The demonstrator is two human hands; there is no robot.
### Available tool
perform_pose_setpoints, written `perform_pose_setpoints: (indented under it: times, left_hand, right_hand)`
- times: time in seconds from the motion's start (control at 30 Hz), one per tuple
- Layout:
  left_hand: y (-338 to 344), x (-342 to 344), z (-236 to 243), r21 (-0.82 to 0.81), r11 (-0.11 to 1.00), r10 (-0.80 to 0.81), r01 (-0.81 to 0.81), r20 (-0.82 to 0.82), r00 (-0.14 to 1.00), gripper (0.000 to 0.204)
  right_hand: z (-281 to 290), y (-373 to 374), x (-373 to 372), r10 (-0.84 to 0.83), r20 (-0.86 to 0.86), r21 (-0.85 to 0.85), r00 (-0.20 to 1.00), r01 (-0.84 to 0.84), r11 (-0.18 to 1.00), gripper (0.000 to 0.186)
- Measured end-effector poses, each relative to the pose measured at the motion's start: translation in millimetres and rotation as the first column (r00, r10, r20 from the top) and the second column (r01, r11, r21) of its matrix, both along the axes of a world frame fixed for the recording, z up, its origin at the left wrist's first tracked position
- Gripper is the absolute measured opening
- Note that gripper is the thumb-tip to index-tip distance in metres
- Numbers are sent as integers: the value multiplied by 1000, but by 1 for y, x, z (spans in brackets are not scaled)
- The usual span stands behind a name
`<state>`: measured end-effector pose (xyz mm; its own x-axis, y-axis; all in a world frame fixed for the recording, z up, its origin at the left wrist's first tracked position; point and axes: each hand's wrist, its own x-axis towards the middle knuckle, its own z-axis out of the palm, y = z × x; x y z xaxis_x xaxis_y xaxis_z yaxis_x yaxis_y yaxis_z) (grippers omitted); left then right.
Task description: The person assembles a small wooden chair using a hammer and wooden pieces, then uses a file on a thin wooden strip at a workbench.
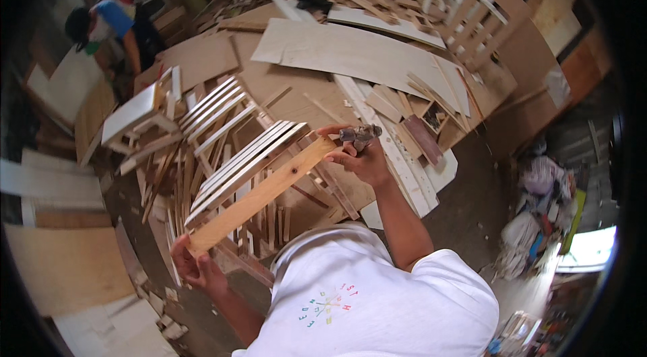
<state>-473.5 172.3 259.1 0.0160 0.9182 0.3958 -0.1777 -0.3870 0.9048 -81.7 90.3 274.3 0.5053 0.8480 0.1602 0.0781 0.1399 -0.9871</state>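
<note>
A light wooden board (253,203) with a dark knot runs slantwise in front of me. Its lower left end is gripped by my left hand (195,268), thumb and fingers on either side. At the upper right end, my right hand (364,165) pinches the board while also holding a hammer (360,133), whose metal head shows above the fingers; its handle is mostly hidden. Just behind the board stands a slatted wooden frame (246,167) with white slats. Whether the board touches this frame I cannot tell.
More slatted frames (217,111) and a white-topped stool (133,114) stand to the left. A long pale panel (350,50) and an open box of small pieces (433,116) lie on the large worktable (276,98). Another person (114,27) bends at the far left.
</note>
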Motion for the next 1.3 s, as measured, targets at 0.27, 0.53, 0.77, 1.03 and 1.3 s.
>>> perform_pose_setpoints:
  times: [0.27,0.53,0.77,1.03,1.3]
  left_hand:
    - [-49,120,40,-397,695,-676,600,-75,733,37]
    - [-139,250,18,-602,515,-815,610,-563,133,38]
    - [-233,361,-129,-568,694,-719,443,-574,391,24]
    - [-227,430,-233,-442,866,-495,234,-685,534,22]
    - [-244,453,-230,-415,910,-290,-20,-668,686,51]
  right_hand:
    - [-63,-101,32,-477,-365,-151,800,454,878,44]
    - [-136,-216,105,-684,-414,-287,601,627,724,43]
    - [-208,-283,246,-654,315,-333,688,725,603,26]
    - [-206,-259,459,-513,403,-536,758,650,538,37]
    - [-260,-236,565,-151,697,-543,701,653,527,41]
